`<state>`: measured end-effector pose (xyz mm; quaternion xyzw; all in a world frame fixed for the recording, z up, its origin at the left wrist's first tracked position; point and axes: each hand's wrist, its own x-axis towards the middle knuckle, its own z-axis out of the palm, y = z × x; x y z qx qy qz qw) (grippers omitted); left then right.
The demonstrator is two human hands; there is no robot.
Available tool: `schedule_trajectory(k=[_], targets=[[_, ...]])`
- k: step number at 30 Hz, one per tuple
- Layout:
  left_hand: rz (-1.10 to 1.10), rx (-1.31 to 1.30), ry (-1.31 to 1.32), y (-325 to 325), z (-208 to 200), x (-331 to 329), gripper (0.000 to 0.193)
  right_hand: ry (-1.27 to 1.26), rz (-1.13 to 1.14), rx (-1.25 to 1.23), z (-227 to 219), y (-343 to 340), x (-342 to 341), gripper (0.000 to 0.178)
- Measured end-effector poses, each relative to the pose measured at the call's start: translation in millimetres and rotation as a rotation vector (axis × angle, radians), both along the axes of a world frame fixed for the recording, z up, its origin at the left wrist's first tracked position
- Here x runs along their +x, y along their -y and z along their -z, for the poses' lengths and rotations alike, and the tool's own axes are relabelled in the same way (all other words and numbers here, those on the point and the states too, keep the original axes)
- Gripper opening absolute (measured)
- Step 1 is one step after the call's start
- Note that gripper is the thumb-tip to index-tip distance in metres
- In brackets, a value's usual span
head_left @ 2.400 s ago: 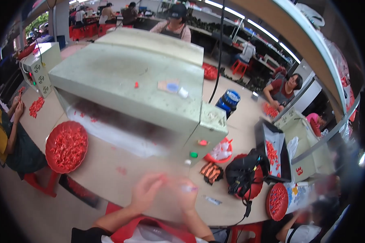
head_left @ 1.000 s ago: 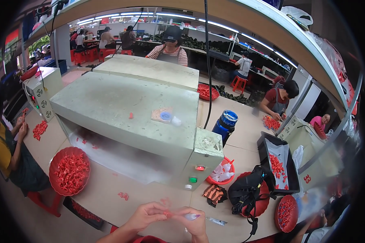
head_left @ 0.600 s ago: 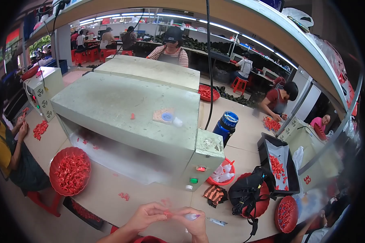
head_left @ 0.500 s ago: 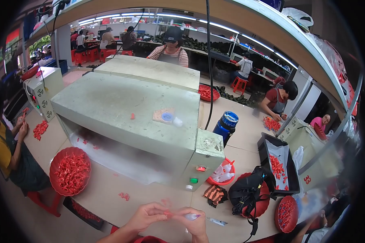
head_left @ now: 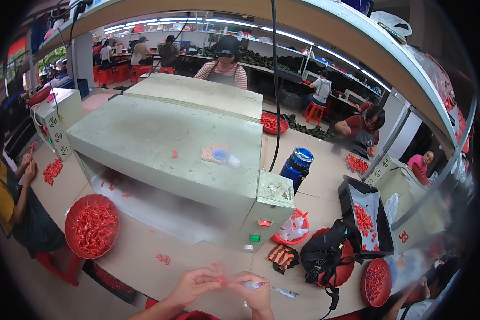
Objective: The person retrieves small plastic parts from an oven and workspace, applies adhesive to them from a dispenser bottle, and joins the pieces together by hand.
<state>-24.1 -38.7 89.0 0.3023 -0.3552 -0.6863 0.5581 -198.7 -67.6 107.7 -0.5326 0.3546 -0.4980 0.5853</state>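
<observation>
At the bottom of the head view my left hand [head_left: 193,285] pinches a small red piece [head_left: 221,280] between its fingertips. My right hand [head_left: 257,292] meets it from the right and holds a small clear tube [head_left: 254,285] whose tip touches the red piece. Both hands hover just above the near edge of the tan table [head_left: 160,242]. A second clear tube [head_left: 286,292] lies on the table right of my right hand. A few loose red pieces [head_left: 163,259] lie ahead of my left hand.
A large pale green machine [head_left: 170,149] fills the table's middle. A red bowl of red pieces [head_left: 92,232] is at left, a black bag [head_left: 328,256] and red bowls at right, a blue bottle [head_left: 297,165] behind. Other people work around the table.
The view tilted up between 2.4 s and 1.0 s ago. Since then my hands have stayed together at the table's near edge, with almost no visible movement.
</observation>
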Motion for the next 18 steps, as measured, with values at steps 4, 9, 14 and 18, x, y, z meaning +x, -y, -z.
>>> schedule_trajectory(k=[4, 9, 14, 18], targets=[[-0.005, 0.005, 0.032, -0.5, -1.3, -0.6, 0.026, 0.029, -0.01, -0.004, -6.6, 0.0, 2.2, 0.011], [-0.005, -0.027, 0.007, -1.1, -4.8, -0.9, 0.025, 0.022, -0.036, -0.026, -7.8, 0.1, 1.4, 0.012], [0.01, -0.044, -0.002, -0.8, -2.1, -0.3, 0.024, 0.033, -0.031, -0.026, -3.8, -0.8, 0.6, 0.012], [0.009, -0.034, 0.006, -1.7, -1.4, -0.4, 0.023, 0.015, -0.014, -0.03, -1.4, -1.0, -0.1, 0.012]])
